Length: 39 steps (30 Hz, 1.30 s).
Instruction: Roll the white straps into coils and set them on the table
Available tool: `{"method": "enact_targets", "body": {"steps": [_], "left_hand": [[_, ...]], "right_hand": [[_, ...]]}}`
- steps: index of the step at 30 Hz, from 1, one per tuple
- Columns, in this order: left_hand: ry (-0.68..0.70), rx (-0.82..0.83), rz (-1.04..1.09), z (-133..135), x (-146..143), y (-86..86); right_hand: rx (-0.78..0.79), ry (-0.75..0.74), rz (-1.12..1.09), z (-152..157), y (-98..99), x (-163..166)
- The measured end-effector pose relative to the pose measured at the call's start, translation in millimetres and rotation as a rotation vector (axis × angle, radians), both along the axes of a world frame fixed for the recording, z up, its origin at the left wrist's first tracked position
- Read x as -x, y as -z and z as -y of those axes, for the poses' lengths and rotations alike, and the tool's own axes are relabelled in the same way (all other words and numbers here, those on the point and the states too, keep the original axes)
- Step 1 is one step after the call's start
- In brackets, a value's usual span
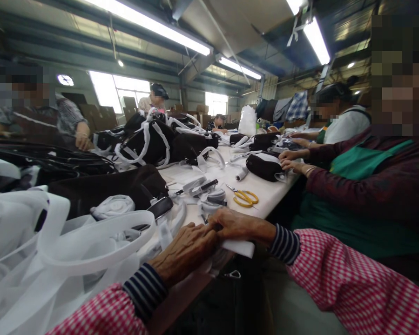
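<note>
My left hand (pixel 190 251) and my right hand (pixel 235 224) meet at the table's near edge, fingers closed and touching. A flat white strip (pixel 242 248) sticks out beneath my right hand, which grips it. My left hand's fingers are bent over the same spot, and what they hold is covered. Below the hands, a metal snap hook (pixel 233 274) hangs past the edge beside crumpled clear wrapping. Just beyond lie wrapped straps (pixel 209 193) with dark ends. Yellow-handled scissors (pixel 245 197) rest to the right of these, blades partly apart.
Loose white strips (pixel 97 246) loop over the left foreground. Behind them are a dark bag (pixel 115 186) and a heap of black bags (pixel 153 139) with white-wrapped handles. At right, a co-worker in a green apron (pixel 356 163) handles a small black bag (pixel 263 166). Other people are around the table (pixel 265 188).
</note>
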<state>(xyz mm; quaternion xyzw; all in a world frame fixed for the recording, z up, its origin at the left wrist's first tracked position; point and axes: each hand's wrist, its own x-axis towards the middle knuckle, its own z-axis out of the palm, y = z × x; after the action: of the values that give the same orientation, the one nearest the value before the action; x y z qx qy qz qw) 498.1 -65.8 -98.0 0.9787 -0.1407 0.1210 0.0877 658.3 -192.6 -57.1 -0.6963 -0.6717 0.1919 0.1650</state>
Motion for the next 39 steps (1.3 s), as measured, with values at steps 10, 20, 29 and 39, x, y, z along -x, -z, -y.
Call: {"method": "enact_targets", "body": {"steps": [10, 20, 29, 39], "left_hand": [[-0.078, 0.272, -0.037, -7.6, -6.1, -5.9], [-0.177, 0.403, 0.003, -7.3, -6.1, 2.6], [-0.233, 0.605, -0.115, -12.4, -10.0, -8.7], [-0.102, 0.848, -0.264, -29.0, -22.2, -6.1]], "right_hand": [[-0.028, -0.035, -0.116, 2.7, 7.2, -5.9], [-0.097, -0.028, -0.049, 21.1, 1.6, 3.0], [-0.149, 0.062, -0.065, 25.0, -5.9, 13.2], [-0.066, 0.102, -0.229, 21.0, -6.2, 10.7]]}}
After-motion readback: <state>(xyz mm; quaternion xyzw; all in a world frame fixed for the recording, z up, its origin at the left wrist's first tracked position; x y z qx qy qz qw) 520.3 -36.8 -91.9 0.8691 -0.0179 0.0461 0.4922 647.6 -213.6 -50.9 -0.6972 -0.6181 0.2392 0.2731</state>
